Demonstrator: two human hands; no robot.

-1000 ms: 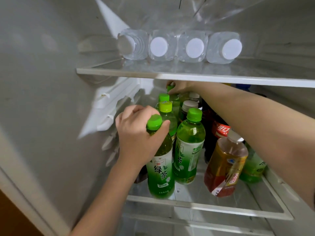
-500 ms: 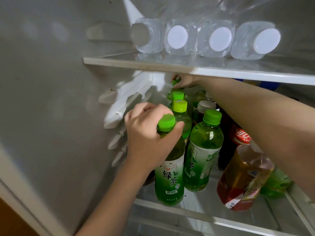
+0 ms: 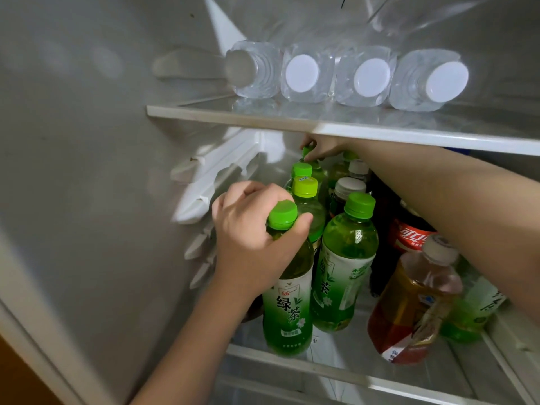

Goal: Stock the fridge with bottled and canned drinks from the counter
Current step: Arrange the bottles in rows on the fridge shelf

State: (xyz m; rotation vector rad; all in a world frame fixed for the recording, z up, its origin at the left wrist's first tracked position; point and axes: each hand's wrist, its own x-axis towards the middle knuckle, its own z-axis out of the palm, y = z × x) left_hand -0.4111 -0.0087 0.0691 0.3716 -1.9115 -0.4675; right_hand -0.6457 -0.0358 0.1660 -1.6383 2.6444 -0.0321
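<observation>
Your left grip (image 3: 248, 238) curls round the neck of the front bottle (image 3: 287, 302) — upright at the shelf (image 3: 321, 366) front edge, body straight below the fist. Your right grip (image 3: 321, 146) pinches a green cap (image 3: 306, 152) at the back, so the left is nearer you

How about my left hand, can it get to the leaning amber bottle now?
Probably not yet: the left hand grips the front green tea bottle, and the right forearm crosses over the amber bottle.
</observation>
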